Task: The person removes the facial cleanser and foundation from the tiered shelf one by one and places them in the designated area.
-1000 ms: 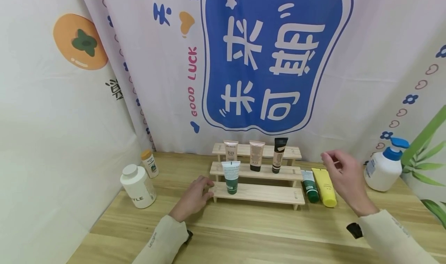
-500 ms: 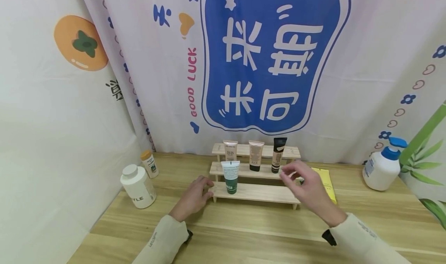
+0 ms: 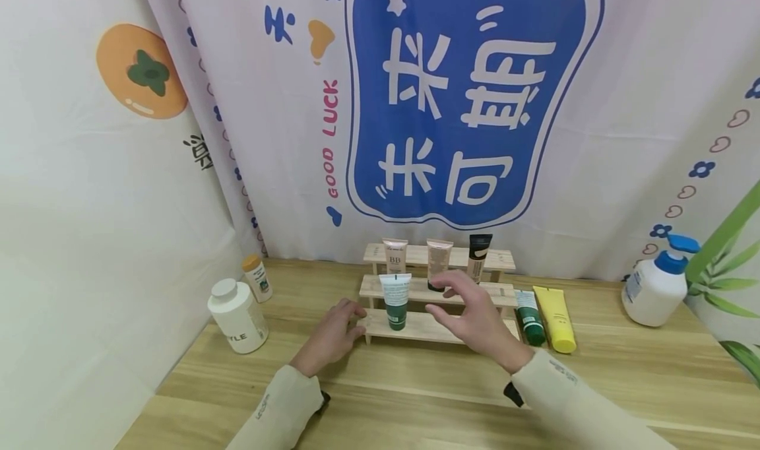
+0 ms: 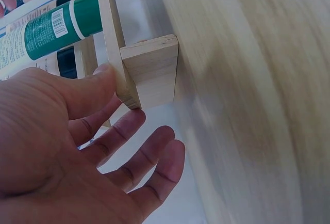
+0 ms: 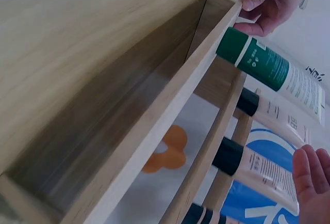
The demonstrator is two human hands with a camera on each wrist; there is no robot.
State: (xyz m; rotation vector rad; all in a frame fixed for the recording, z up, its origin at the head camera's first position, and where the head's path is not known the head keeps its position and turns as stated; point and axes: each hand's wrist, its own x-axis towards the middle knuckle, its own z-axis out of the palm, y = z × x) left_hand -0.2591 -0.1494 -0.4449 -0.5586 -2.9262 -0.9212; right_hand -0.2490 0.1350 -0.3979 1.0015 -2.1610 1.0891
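A three-tier wooden display rack [image 3: 415, 324] stands on the table. My left hand [image 3: 334, 334] holds the left end of its lowest tier; in the left wrist view the thumb and fingers [image 4: 131, 123] pinch the plank's end. A white tube with a green cap [image 3: 396, 301] stands upright at the left of that tier. My right hand [image 3: 475, 315] is in front of the rack, right of this tube, thumb and fingers spread with nothing between them. On the middle tier stand a BB cream tube [image 3: 394, 255], a beige tube [image 3: 439, 258] and a black-topped tube [image 3: 477, 255], partly hidden by the right hand.
Right of the rack lie a second green-and-white tube [image 3: 530, 318] and a yellow tube [image 3: 555, 321]. A blue-topped pump bottle [image 3: 653, 291] stands farther right by green leaves [image 3: 721, 278]. At left are a white bottle [image 3: 239, 318] and an orange-capped bottle [image 3: 257, 278]. A printed curtain [image 3: 469, 107] hangs behind.
My right hand has moved left from over the yellow tube to the front of the rack, with thumb and fingers spreading apart. The left hand has stayed at the rack's end.
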